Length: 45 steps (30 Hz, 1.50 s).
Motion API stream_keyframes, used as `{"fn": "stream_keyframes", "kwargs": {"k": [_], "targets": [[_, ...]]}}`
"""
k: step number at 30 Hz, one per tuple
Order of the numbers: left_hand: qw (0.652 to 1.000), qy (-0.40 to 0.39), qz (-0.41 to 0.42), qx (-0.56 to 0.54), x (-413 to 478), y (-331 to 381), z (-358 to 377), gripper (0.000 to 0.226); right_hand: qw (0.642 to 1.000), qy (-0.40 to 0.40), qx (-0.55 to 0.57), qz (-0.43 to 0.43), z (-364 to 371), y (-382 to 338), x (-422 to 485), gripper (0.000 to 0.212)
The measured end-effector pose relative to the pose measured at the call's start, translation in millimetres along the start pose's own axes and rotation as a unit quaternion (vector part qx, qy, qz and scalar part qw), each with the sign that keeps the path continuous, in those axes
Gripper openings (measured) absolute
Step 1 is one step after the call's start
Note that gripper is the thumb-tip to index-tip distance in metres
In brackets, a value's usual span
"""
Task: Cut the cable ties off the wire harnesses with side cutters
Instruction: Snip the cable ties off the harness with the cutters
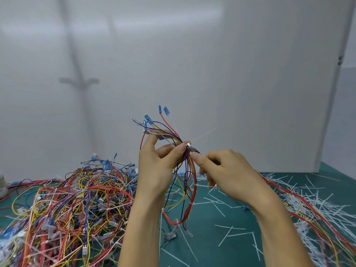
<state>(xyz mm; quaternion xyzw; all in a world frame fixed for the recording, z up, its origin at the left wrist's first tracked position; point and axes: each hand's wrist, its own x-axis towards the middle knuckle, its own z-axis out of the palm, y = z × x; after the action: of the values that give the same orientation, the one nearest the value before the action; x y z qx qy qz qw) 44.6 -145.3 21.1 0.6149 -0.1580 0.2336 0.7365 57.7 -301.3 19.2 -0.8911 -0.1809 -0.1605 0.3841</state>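
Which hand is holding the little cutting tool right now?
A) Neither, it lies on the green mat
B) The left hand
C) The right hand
C: the right hand grips the side cutters, with their tip at the wire harness that the left hand holds up.

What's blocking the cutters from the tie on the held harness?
Nothing visible. The tip of the side cutters, in the right hand, sits at the harness where the cable tie tail sticks out; the left hand pinches the wires beside it.
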Motion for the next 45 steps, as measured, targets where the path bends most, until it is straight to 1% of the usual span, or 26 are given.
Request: {"fn": "stream_keyframes", "kwargs": {"k": [8, 15, 18, 22, 23, 25, 26, 27, 29, 31, 33, 35, 39, 40, 42, 44, 45], "targets": [[1.0, -0.003, -0.009, 0.007, 0, 1, -1, 0.022, 1.0, -0.006, 0.019, 0.012, 0, -4, -3, 0.06], [1.0, -0.002, -0.006, 0.011, 0, 1, 0, 0.022, 1.0, -0.004, 0.006, 0.007, -1, -5, -3, 0.063], [1.0, 0.004, -0.008, 0.013, 0, 1, 0, 0.024, 0.999, -0.002, 0.037, 0.002, 1, -3, -2, 0.063], [1.0, 0.012, -0.029, -0.001, 0, 2, -1, 0.025, 0.989, 0.062, 0.135, 0.018, 2, 1, 0, 0.06], [0.999, 0.016, -0.034, 0.004, 0, 2, -1, 0.026, 0.988, 0.062, 0.142, 0.021, 0, 3, 1, 0.062], [0.999, 0.02, -0.042, 0.009, 0, 3, -2, 0.028, 0.989, 0.028, 0.144, 0.028, -2, 5, 0, 0.068], [0.999, 0.017, -0.044, 0.004, 0, 2, -2, 0.027, 0.988, 0.001, 0.149, 0.033, -2, 6, 0, 0.067], [0.999, 0.013, -0.045, -0.004, 0, 2, -1, 0.025, 0.986, -0.027, 0.16, 0.033, -1, 6, -1, 0.06], [0.999, 0.005, -0.045, -0.02, 0, 1, 1, 0.019, 0.977, -0.068, 0.201, 0.018, 3, 4, -2, 0.035], [0.998, -0.012, -0.049, -0.043, 0, 1, 2, 0.013, 0.97, -0.065, 0.233, -0.001, 9, -1, -1, 0.02], [0.996, -0.032, -0.055, -0.064, 1, 1, 2, 0.012, 0.968, -0.045, 0.245, -0.009, 14, -4, 1, 0.02], [0.994, -0.047, -0.068, -0.072, 1, 2, 1, 0.019, 0.965, -0.023, 0.262, -0.007, 16, -7, 2, 0.021], [0.986, -0.055, -0.124, -0.095, 3, 6, -14, 0.024, 0.952, 0.034, 0.306, -0.009, 9, -3, 2, 0.013], [0.986, -0.046, -0.126, -0.094, 4, 8, -20, 0.024, 0.95, 0.047, 0.309, -0.01, 6, -1, 2, 0.012], [0.991, 0.0, -0.118, -0.068, 5, 10, -32, 0.022, 0.946, 0.063, 0.318, -0.011, 0, 3, 1, 0.011], [0.99, 0.061, -0.125, -0.004, 5, 9, -41, 0.022, 0.941, 0.076, 0.328, -0.009, -4, 5, 0, 0.013], [0.987, 0.076, -0.137, 0.035, 6, 7, -44, 0.024, 0.94, 0.082, 0.33, -0.009, -6, 7, 0, 0.013]]}}
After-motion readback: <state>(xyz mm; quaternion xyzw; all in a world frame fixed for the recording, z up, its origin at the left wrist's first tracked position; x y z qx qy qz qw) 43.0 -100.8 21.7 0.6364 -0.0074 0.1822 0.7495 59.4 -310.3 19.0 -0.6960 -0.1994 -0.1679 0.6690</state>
